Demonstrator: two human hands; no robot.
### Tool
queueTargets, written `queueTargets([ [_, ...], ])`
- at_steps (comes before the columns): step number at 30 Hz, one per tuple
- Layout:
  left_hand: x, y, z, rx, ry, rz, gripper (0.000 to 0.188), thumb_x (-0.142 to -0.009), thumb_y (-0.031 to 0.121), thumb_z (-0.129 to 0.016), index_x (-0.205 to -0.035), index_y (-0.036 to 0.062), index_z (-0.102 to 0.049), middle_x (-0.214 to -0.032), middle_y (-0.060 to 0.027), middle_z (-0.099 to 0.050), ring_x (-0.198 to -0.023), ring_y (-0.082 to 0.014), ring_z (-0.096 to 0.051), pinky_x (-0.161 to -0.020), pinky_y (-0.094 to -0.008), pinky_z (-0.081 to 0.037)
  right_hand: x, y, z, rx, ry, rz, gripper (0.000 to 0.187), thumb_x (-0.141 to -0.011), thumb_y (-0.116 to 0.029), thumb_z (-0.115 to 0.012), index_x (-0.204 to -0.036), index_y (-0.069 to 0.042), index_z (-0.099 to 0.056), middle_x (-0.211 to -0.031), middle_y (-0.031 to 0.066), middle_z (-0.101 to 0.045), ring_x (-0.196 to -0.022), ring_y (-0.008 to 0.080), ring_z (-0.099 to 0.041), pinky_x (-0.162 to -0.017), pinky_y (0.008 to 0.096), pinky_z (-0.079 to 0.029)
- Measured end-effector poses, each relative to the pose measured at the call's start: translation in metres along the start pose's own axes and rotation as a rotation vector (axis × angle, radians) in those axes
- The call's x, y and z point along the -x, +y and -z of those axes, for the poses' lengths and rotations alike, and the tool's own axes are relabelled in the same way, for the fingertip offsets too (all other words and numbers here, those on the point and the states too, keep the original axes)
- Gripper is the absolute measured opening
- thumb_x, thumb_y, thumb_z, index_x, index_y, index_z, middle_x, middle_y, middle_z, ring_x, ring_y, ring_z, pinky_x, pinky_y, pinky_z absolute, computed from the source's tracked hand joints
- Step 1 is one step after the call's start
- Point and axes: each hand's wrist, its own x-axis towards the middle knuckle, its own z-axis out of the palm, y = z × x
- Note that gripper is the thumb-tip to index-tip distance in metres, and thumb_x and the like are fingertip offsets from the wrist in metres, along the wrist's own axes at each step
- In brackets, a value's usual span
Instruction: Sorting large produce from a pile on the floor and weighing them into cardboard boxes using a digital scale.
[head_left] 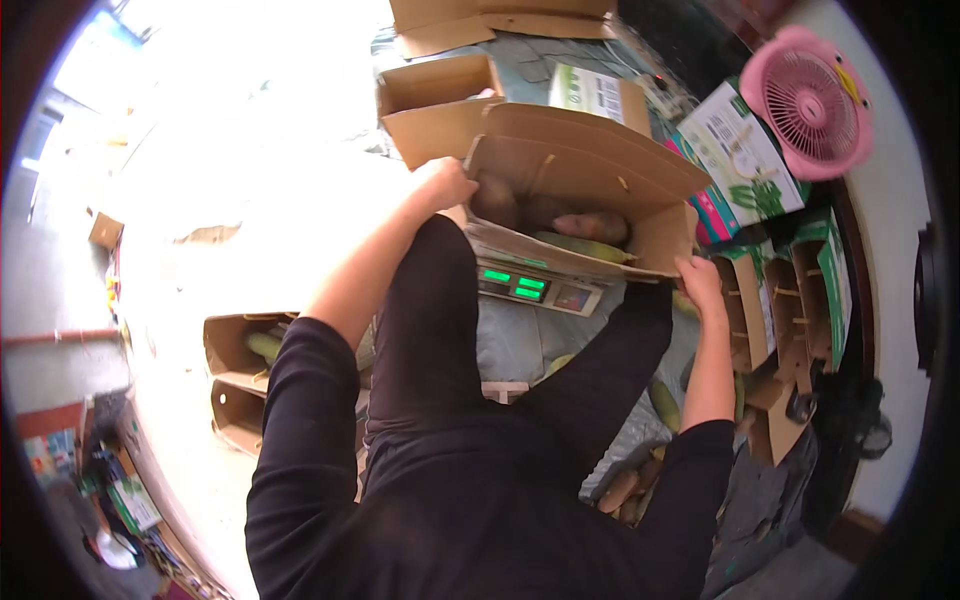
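Head view, left hand, right hand spread wide, apparently gripping carton.

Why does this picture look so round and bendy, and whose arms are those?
There's no robot here, just a person. A wide fisheye camera worn on their head looks down, so straight edges bend near the rim and you see their own dark sleeves and legs.

The left hand grips the left end of an open cardboard box, and the right hand holds its near right corner. Inside are a long green vegetable and a pinkish-brown lumpy one.

By the box's near side is a scale with a glowing green display; I can't tell whether the box rests on it. More vegetables lie on the floor sheet, and a pink fan stands at upper right.
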Motion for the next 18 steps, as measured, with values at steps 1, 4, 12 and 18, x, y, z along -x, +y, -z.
queueTargets([
  [1, 0.006, 0.002, 0.006, -0.012, 0.0, 0.009, 0.037, -0.076, 0.033, -0.061, -0.09, -0.0009, -0.066, -0.095, -0.02, -0.064, -0.093, -0.0324, -0.061, -0.082, -0.0396, -0.048, -0.005, 0.0, 0.0, 0.009, -0.021, 0.02, 0.03, -0.08, -0.033, -0.06, -0.075, -0.003, -0.059, -0.055, 0.0031, -0.051, -0.044, 0.0118, -0.048, -0.04, 0.0263, -0.035],
  [4, 0.011, -0.006, 0.011, 0.027, -0.003, -0.045, 0.031, -0.075, 0.025, -0.056, -0.092, 0.0003, -0.066, -0.1, -0.0189, -0.063, -0.097, -0.0311, -0.06, -0.085, -0.0384, -0.047, -0.02, -0.001, -0.002, 0.158, -0.035, 0.05, 0.027, -0.079, -0.028, -0.059, -0.073, -0.001, -0.059, -0.054, 0.0033, -0.051, -0.042, 0.0127, -0.048, -0.039, 0.0284, -0.034],
  [12, 0.008, -0.028, 0.016, 0.071, 0.03, -0.064, 0.029, -0.074, 0.025, -0.058, -0.091, 0.0037, -0.067, -0.098, -0.0173, -0.064, -0.093, -0.0299, -0.061, -0.082, -0.0382, -0.048, -0.032, -0.013, -0.006, 0.363, 0.074, 0.074, 0.03, -0.068, -0.025, -0.06, -0.072, 0.004, -0.061, -0.061, 0.0179, -0.057, -0.06, 0.0261, -0.058, -0.058, 0.0367, -0.042],
  [18, -0.021, -0.11, 0.007, 0.256, 0.105, -0.039, 0.041, -0.073, 0.024, -0.062, -0.097, -0.0078, -0.057, -0.087, -0.0221, -0.063, -0.084, -0.0296, -0.062, -0.076, -0.0373, -0.049, -0.01, -0.085, -0.043, 0.263, 0.004, 0.372, 0.027, -0.067, -0.023, -0.058, -0.069, 0.005, -0.06, -0.061, 0.0189, -0.057, -0.06, 0.0267, -0.058, -0.057, 0.036, -0.042],
])
